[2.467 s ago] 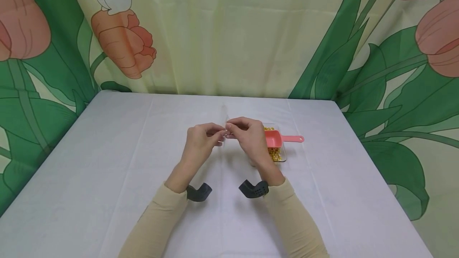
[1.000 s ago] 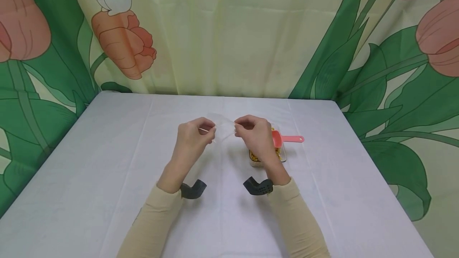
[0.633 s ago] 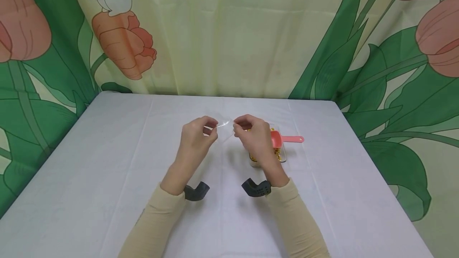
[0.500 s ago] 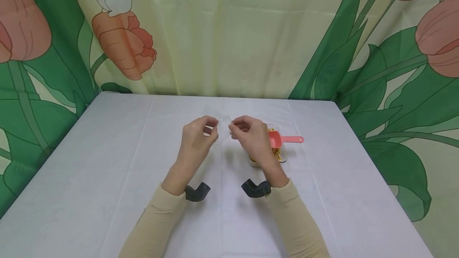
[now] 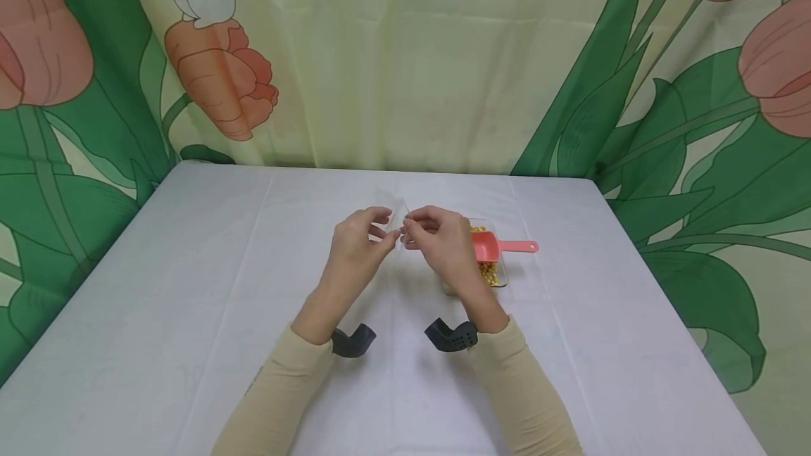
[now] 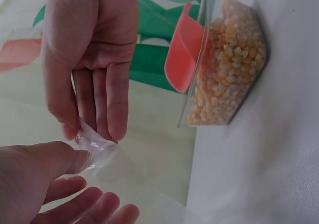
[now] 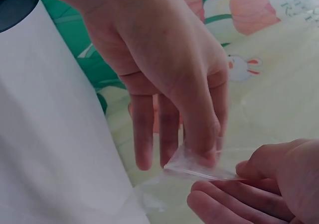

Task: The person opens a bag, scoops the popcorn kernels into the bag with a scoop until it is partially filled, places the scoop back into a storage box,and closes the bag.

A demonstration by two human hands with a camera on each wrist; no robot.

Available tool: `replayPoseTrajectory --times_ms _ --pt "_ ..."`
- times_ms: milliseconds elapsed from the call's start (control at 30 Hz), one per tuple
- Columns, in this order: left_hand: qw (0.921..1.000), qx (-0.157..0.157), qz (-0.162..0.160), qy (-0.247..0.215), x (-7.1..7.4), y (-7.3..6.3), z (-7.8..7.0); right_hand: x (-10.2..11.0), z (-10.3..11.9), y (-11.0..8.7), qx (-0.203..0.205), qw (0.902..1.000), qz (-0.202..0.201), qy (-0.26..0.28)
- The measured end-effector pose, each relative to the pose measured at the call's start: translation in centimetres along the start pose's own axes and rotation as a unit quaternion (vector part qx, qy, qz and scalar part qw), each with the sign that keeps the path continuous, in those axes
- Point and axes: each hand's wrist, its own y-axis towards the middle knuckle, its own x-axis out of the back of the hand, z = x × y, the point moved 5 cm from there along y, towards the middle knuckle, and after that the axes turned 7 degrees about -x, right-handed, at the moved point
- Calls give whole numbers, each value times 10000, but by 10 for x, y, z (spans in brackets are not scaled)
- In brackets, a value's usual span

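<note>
Between the two hands is a clear plastic bag [image 6: 99, 147], thin and crumpled at its edge. My right hand [image 5: 443, 241] pinches that edge between thumb and index finger. My left hand [image 5: 357, 248] comes from the other side, its thumb [image 6: 67, 157] touching the film while its index finger stands apart from the thumb. In the right wrist view, film overlaps the left thumb tip [image 7: 205, 157], and the right hand [image 7: 284, 176] grips the bag's edge beside it. The rest of the bag is hard to see against the pale background.
Beside the right hand, a clear box [image 6: 229, 69] of corn kernels stands on the white-covered table [image 5: 190, 287]. A pink scoop [image 5: 486, 246] lies across it, handle to the right. Behind the table hangs a printed curtain [image 5: 405, 76].
The hands were spread with the film stretched between them a second ago and have come together. Most recently the left hand moved right, its thumb coming to the right fingertips and its index finger parting.
</note>
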Motion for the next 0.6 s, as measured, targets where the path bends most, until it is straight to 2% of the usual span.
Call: replayPoseTrajectory --times_ms 233,400,600 --pt "9996 61 39 289 2 0 3 4 1 0 -1 9998 -135 -117" --pt "10000 66 -25 69 7 2 5 10 2 1 0 9988 -332 -374" --pt "9996 234 105 -109 11 2 7 16 6 0 160 9944 -589 -868"
